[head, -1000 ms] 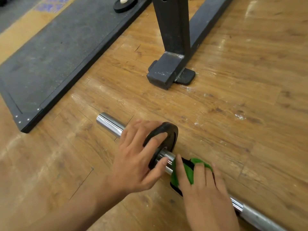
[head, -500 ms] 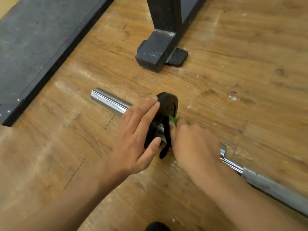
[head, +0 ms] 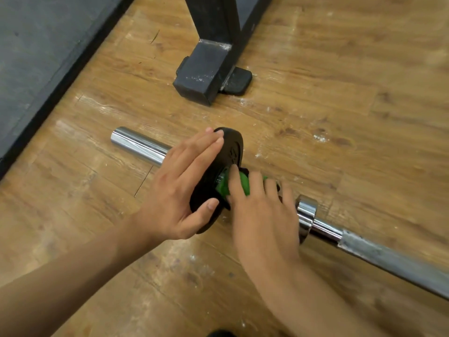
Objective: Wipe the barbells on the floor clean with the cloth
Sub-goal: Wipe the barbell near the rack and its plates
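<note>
Both grips serve the wiping step: my left grip [head: 179, 190] clasps the small black weight plate [head: 230, 144] on the chrome steel barbell [head: 138, 144] on the wooden floor [head: 340, 93], my right grip [head: 262, 210] pinches the green cloth [head: 224, 187] round its sleeve, which probably next needs strokes toward the collar [head: 306, 215].

**Barbell and cloth: condition as found**

The barbell [head: 139, 144] lies flat on the wooden floor [head: 340, 93], running from centre left down to the right edge of the frame. Its sleeve is bright chrome. Past the collar [head: 306, 215], the shaft [head: 393, 259] is dull grey. A small black plate [head: 233, 147] stands on the sleeve at frame centre. The green cloth [head: 244, 184], with black edging, is bunched on the sleeve against the plate's right face, partly covered by the right hand [head: 264, 215].
</note>
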`<state>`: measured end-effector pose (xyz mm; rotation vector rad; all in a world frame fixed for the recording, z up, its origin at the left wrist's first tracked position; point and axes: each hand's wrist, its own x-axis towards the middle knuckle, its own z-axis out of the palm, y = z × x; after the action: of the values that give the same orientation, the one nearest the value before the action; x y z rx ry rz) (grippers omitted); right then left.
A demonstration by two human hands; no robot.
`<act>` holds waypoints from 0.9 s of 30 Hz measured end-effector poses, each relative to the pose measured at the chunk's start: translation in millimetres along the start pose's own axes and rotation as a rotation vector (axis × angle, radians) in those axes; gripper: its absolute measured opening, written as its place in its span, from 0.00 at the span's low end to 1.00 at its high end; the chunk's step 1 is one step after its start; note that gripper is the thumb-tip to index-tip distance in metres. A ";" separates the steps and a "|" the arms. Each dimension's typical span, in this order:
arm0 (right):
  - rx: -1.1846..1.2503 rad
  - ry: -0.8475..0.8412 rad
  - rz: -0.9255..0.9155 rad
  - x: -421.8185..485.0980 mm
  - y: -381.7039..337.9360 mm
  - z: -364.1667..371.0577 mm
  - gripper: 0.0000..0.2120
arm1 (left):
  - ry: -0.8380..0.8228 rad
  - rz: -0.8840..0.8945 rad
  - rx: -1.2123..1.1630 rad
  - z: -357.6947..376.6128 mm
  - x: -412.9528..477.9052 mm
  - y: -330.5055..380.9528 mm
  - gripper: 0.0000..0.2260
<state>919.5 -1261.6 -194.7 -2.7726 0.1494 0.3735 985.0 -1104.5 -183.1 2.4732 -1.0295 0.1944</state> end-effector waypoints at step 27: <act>0.160 -0.190 -0.084 -50.8 -26.7 26.1 0.23 | -0.059 -0.116 0.043 -21.3 -107.3 53.7 0.33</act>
<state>868.4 -1224.7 -196.0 -2.5602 0.0156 0.5740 871.9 -1059.6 -177.0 2.5828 -0.9105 0.1081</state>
